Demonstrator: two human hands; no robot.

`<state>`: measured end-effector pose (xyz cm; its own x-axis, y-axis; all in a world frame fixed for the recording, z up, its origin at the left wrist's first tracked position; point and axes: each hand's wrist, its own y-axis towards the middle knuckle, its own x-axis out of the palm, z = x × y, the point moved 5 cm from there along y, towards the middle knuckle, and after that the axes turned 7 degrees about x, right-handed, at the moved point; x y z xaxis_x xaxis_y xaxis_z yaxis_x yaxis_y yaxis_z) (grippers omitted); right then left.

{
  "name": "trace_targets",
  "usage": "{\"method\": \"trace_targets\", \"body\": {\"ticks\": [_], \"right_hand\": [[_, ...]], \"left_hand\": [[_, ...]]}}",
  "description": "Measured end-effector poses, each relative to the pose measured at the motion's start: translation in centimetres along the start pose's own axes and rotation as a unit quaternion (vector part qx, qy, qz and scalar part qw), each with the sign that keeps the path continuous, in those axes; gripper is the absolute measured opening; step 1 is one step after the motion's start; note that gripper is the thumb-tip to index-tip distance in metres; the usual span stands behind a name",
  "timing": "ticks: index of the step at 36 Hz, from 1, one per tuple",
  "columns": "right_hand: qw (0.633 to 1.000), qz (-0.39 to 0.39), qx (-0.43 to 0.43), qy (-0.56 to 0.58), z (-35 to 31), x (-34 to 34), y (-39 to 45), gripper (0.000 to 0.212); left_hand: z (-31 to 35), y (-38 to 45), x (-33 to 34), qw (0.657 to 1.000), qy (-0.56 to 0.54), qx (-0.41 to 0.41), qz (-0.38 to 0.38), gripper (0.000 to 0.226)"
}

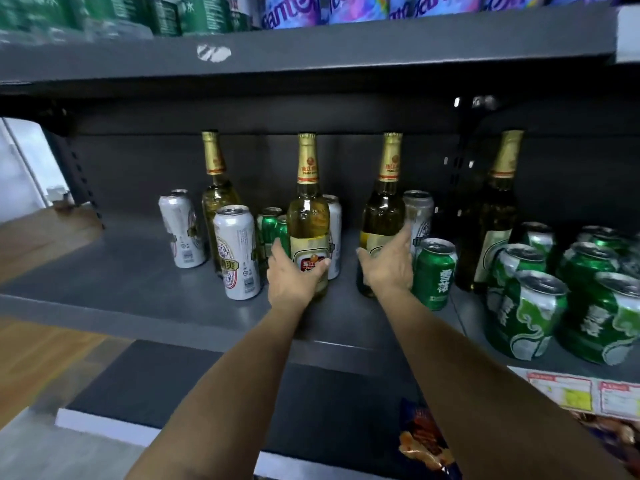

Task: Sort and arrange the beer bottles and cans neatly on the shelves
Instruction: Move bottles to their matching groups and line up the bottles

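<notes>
Head view: a dark grey metal shelf (pixel 131 271) in a shop. My left hand (pixel 292 277) grips an upright gold-foiled clear glass beer bottle (pixel 308 216), neck pointing up; my right hand (pixel 389 263) clasps a darker upright gold-foiled bottle (pixel 384 209) beside a green can (pixel 434 275).

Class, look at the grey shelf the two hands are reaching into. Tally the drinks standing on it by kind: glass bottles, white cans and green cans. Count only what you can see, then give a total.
Glass bottles: 4
White cans: 4
Green cans: at least 9; the cluster at the right edge is partly hidden and cut off
Total: at least 17
</notes>
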<state>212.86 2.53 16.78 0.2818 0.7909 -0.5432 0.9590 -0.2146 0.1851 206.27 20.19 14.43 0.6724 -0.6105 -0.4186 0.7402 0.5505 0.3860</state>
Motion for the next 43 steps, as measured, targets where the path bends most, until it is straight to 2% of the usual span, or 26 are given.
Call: {"method": "trace_targets", "body": {"ticks": [5,8,11,13,15,25,31,35,39,43], "right_hand": [[0.998,0.022,0.049,0.023,0.0,0.3,0.7,0.107],[0.996,0.035,0.058,0.051,-0.1,0.6,0.3,0.105],[0.995,0.055,0.062,0.061,-0.4,0.3,0.0,0.094],[0.995,0.060,0.071,0.040,-0.8,-0.2,-0.2,0.077],[0.995,0.065,0.077,0.021,-1.0,-0.5,-0.5,0.069],[0.995,0.086,0.041,-0.005,-1.4,-3.8,-4.8,0.071],[0.992,0.124,-0.005,-0.022,-1.3,-9.8,-8.9,0.073],[0.989,0.146,-0.013,-0.036,0.9,-14.6,-12.6,0.071],[0.984,0.166,0.006,-0.065,5.2,-19.9,-17.0,0.070],[0.978,0.181,0.055,-0.085,11.3,-25.5,-21.3,0.065]], "left_hand": [[0.3,2.2,0.9,0.999,-0.028,0.016,-0.028,0.077],[0.2,2.2,1.0,0.997,-0.063,0.011,-0.033,0.068],[-0.2,2.1,1.1,0.995,-0.093,-0.004,-0.025,0.067],[-0.4,2.2,1.2,0.996,-0.084,-0.006,-0.021,0.066],[-0.4,2.3,1.1,0.998,-0.068,-0.003,-0.017,0.065],[2.1,-0.3,-1.4,0.999,-0.019,0.023,-0.022,0.072],[6.7,-5.7,-2.6,0.996,-0.013,0.073,-0.041,0.078],[9.9,-11.2,-2.2,0.994,-0.008,0.086,-0.070,0.092],[12.2,-18.6,-0.7,0.990,-0.047,0.082,-0.109,0.074],[14.1,-26.5,1.8,0.983,-0.073,0.052,-0.158,0.076]]}}
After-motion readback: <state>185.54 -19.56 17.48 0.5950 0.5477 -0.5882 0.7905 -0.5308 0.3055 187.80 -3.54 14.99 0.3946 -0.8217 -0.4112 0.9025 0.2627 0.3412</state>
